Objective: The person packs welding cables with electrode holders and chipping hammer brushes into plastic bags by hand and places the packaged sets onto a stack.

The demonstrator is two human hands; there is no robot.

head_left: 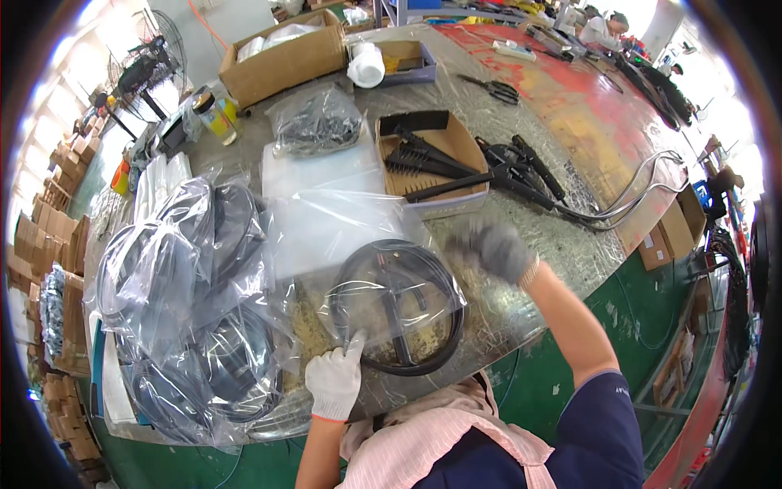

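A coiled black hose (456, 326) lies at the table's near edge with a straight black bar across its middle. A clear plastic bag (383, 281) covers most of the coil. My left hand (334, 381), in a white glove, is at the lower left of the coil. One finger points forward along the bag's edge, and the hand appears closed on the film. To the right of the coil, my right hand (497, 251) is raised over the table in a grey glove. Its fingers are smeared by motion, and I see nothing plainly held in it.
Bagged black coils (183, 301) are piled at the left. Flat clear bags (322, 175) lie in the middle, below a bag of dark parts (316, 122). An open box (440, 134) holds black brush-like parts. Behind are scissors (497, 88) and a carton (285, 61).
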